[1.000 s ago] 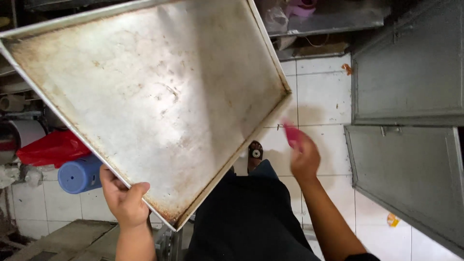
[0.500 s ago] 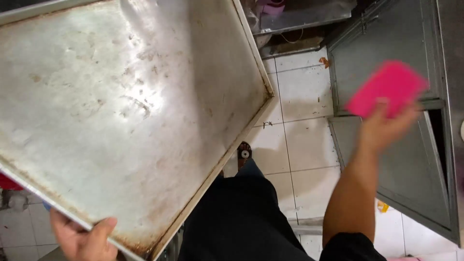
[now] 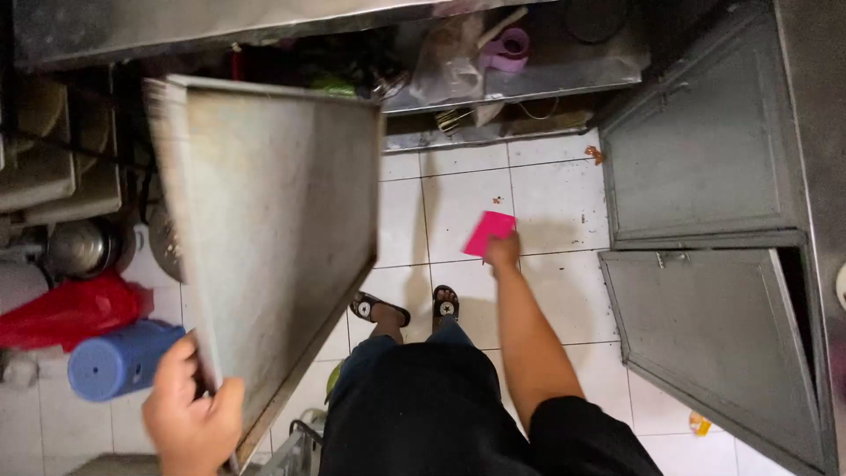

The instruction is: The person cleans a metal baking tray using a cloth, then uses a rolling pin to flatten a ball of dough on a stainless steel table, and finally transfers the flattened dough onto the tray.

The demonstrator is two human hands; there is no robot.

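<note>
Since the earlier frames: metal baking tray (image 3: 273,229) swung from nearly flat and filling the view to steeply tilted, near edge-on, now at left. Pink sponge (image 3: 490,233) lowered from raised at upper right back down over the tiled floor (image 3: 555,203), arm hanging straight.

Left hand (image 3: 189,414) clamped around tray's lower corner, fingers wrapped over the rim, thumb on the back. Tray surface dull, stained, browned along edges. Right hand (image 3: 504,253) closed on the sponge, pinched at its lower corner; sponge clear of the floor, above the sandalled feet (image 3: 410,308).

Containers: blue lidded plastic jar (image 3: 119,360) lying on its side at lower left, contents hidden. Red plastic bag (image 3: 66,310) just above it, touching. Round steel pot (image 3: 79,249) behind the tray's left edge, inside not visible. Low steel shelf (image 3: 529,75) at top holding a clear plastic bag (image 3: 449,62) and a pink tape roll (image 3: 507,48). Grey metal cabinet doors (image 3: 705,264) at right, shut.
</note>
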